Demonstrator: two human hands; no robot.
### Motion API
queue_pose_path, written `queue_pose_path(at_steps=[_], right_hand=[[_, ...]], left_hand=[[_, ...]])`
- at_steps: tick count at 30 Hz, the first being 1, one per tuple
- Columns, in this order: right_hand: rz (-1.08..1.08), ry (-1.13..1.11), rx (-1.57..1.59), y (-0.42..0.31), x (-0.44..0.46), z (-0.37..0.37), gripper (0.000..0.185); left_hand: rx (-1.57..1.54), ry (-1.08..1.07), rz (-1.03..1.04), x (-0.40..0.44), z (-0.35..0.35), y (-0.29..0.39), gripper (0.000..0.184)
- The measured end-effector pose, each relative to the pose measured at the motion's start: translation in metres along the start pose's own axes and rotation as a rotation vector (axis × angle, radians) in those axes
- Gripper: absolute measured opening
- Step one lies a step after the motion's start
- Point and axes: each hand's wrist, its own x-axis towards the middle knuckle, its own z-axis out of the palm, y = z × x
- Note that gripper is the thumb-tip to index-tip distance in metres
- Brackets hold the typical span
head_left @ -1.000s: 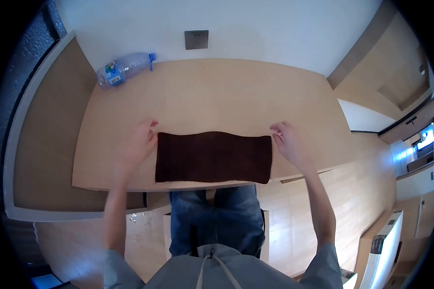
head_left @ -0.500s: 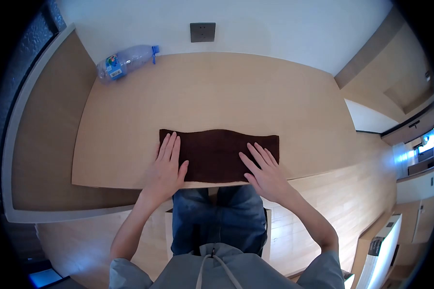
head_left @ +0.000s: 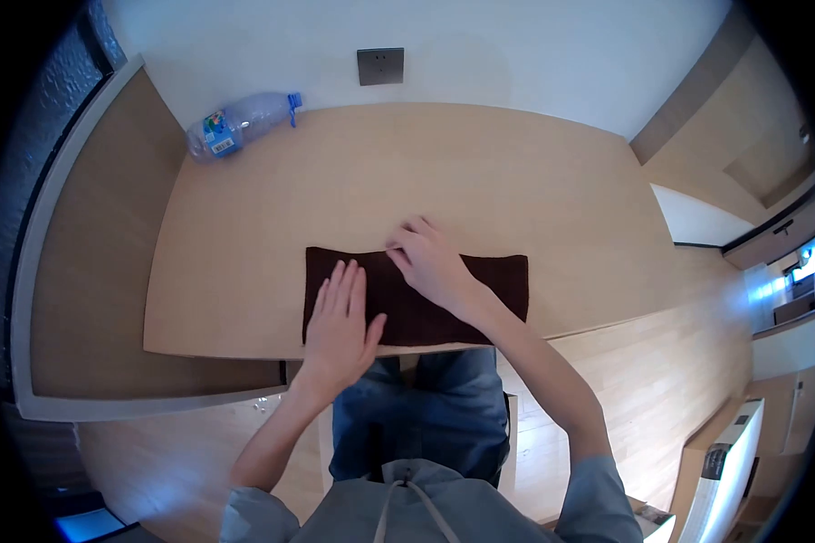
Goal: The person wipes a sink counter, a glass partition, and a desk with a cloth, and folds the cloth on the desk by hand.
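Note:
A dark brown cloth (head_left: 398, 308), roughly rectangular, lies flat along the front edge of the wooden desk (head_left: 407, 172). My left hand (head_left: 340, 321) rests palm down on its left part, fingers extended and pointing away from me. Over the cloth's upper edge, near its middle, is my right hand (head_left: 430, 262), with bent fingers that are slightly blurred. Whether those fingertips pinch the cloth's edge cannot be made out.
A clear plastic bottle (head_left: 244, 125) with a blue cap lies on its side at the desk's back left corner. A dark socket plate (head_left: 380, 66) is on the wall behind. A panel (head_left: 100, 244) borders the desk at left.
Both hands came down from beside the cloth onto it. Since then my right hand has moved left and up to the cloth's upper edge, its fingers bending; my left hand has stayed on the left part.

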Motion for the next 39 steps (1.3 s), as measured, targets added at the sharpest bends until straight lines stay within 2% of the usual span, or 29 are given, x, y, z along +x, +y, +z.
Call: queue_pose_path(at_steps=[2, 8, 11, 14, 17, 20, 23, 29, 32, 35, 38, 39], right_hand=[[-0.046, -0.101, -0.023, -0.001, 0.022, 0.014, 0.011], [0.028, -0.369, 0.063, -0.004, 0.047, 0.019, 0.010], [0.207, -0.474, 0.166, -0.001, 0.058, 0.017, 0.010], [0.327, -0.468, 0.176, 0.005, 0.066, 0.025, 0.011], [0.344, -0.450, 0.133, 0.002, 0.069, 0.025, 0.011], [0.240, -0.476, 0.155, 0.007, 0.073, 0.019, 0.014], [0.285, -0.582, 0.200, 0.001, 0.084, 0.018, 0.018], [0.188, -0.594, 0.014, -0.007, 0.093, 0.041, 0.015], [0.269, -0.512, 0.112, -0.002, 0.097, 0.050, 0.012], [0.194, -0.484, 0.074, -0.007, 0.093, 0.043, 0.011], [0.146, -0.385, 0.246, 0.007, 0.086, 0.043, 0.014], [0.209, -0.373, 0.263, 0.014, 0.084, 0.039, 0.015]], left_hand=[[0.026, -0.042, 0.005, -0.005, 0.002, 0.000, 0.068], [0.034, -0.066, 0.018, -0.012, 0.000, -0.004, 0.072], [0.017, -0.079, 0.016, -0.012, -0.002, -0.005, 0.072], [0.027, -0.094, 0.014, -0.012, -0.003, -0.006, 0.072], [0.030, -0.090, 0.010, -0.013, -0.002, -0.007, 0.072], [0.023, -0.084, 0.001, -0.012, -0.003, -0.005, 0.073], [0.025, -0.068, -0.002, -0.012, -0.001, -0.005, 0.073], [0.015, -0.074, -0.008, -0.012, -0.001, -0.006, 0.073], [0.007, -0.058, -0.007, -0.013, -0.002, -0.006, 0.073], [0.010, -0.064, -0.008, -0.013, 0.000, -0.006, 0.075], [-0.001, -0.054, 0.006, -0.013, -0.003, -0.007, 0.070], [-0.036, -0.051, -0.019, -0.012, -0.005, -0.007, 0.067]])
